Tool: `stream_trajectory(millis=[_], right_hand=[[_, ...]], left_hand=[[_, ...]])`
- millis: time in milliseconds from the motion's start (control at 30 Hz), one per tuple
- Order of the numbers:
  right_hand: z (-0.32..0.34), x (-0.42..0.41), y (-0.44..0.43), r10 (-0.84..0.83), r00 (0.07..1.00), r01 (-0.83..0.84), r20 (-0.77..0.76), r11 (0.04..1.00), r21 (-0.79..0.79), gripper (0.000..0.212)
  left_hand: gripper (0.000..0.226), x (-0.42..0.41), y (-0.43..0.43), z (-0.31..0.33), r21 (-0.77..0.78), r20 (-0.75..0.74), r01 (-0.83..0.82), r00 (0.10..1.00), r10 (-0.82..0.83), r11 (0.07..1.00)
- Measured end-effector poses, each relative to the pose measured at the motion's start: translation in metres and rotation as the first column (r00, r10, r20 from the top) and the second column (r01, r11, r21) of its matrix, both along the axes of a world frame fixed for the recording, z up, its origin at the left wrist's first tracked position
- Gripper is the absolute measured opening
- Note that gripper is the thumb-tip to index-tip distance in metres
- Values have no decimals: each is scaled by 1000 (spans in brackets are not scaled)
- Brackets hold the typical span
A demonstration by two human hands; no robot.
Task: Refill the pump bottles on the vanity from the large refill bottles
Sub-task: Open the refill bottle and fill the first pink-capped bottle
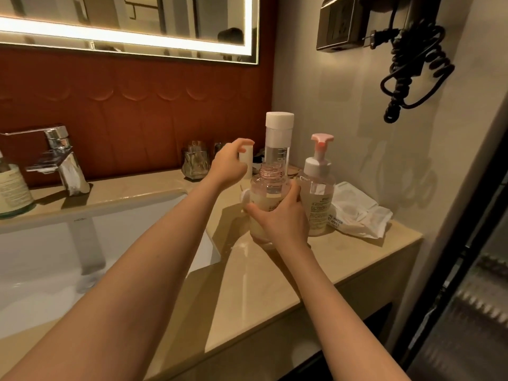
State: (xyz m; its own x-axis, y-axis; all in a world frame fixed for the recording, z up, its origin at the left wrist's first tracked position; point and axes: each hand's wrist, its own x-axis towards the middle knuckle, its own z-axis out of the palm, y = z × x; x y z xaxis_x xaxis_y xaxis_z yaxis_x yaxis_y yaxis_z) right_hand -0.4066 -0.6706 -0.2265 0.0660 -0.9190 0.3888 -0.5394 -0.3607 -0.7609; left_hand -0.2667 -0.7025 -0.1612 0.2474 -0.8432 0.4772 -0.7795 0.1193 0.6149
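R hand (277,215): wrapped round the open bottle (268,199), fingers closed on its body w/ thumb side facing the camera. Prob. steadying it so it won't tip or slide while it has no top.
Open bottle: upright on the bench (275,284), just R of the sink (82,257); threaded neck bare, pale liquid in the lower part, so not full by my read.
L hand (229,167): raised behind/left of the open bottle, fingers curled round a small white piece (246,156); looks like a cap or pump top, can't tell which. Held clear of the neck, likely to keep the mouth free for pouring.
Tall clear bottle (277,152): white cap on, standing directly behind the open one, touching or not can't tell. Poss. the refill, unsure.
Pump bottle (319,196): pink pump head fitted, just beside the R hand on its R; no hand on it.
Wipes pack (357,215): lying flat behind the pump bottle, near the wall.
Stage (guess): opened, not yet poured.
Risk: bench looks glossy, maybe wet near the base, so grip matters.
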Motion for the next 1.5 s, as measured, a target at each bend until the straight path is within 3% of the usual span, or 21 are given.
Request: stream_trajectory(millis=[133, 233, 300, 400, 467, 667, 867, 1000, 1167, 1500], right_hand=[[8, 1, 3, 27, 999, -27, -22, 1000, -12, 106], [23, -3, 9, 17, 998, -28, -68, 987, -161, 101], [41, -6, 15, 10, 999, -24, -46, 950, -310, 85], [85, -9, 15, 63, 997, -42, 32, 890, -455, 43], [121, -7, -5, 117, 992, -85, 52, 906, -414, 29], [175, 25, -90, 123, 959, -135, -254, 990, -30, 42], [183, 54, -159, -20, 906, 54, -422, 996, 68, 56], [174, 71, -179, -13, 861, 97, -509, 986, 139, 68], [155, 74, -189, -71, 807, 145, -587, 986, 80, 69], [164, 54, -159, -59, 915, 39, -399, 998, -58, 48]], left_hand=[[52, -16, -17, 17, -42, -21, 43, 999, -44, 998], [51, -17, -25, 24, -71, -16, 45, 999, -46, 996], [49, -11, -30, 29, -89, -15, 39, 999, -41, 995], [46, -3, -39, 35, -100, -39, 29, 999, -33, 995], [42, 0, -47, 41, -119, -40, 40, 998, -45, 992], [47, -1, -71, 68, -54, -9, 70, 997, -70, 996], [54, 9, -98, 79, 29, -63, 35, 997, -33, 999], [60, 17, -110, 63, 153, -87, 50, 996, -37, 987], [65, 23, -111, 46, 229, -127, 95, 990, -67, 969], [73, 21, -85, 43, 249, -174, 170, 976, -128, 954]])
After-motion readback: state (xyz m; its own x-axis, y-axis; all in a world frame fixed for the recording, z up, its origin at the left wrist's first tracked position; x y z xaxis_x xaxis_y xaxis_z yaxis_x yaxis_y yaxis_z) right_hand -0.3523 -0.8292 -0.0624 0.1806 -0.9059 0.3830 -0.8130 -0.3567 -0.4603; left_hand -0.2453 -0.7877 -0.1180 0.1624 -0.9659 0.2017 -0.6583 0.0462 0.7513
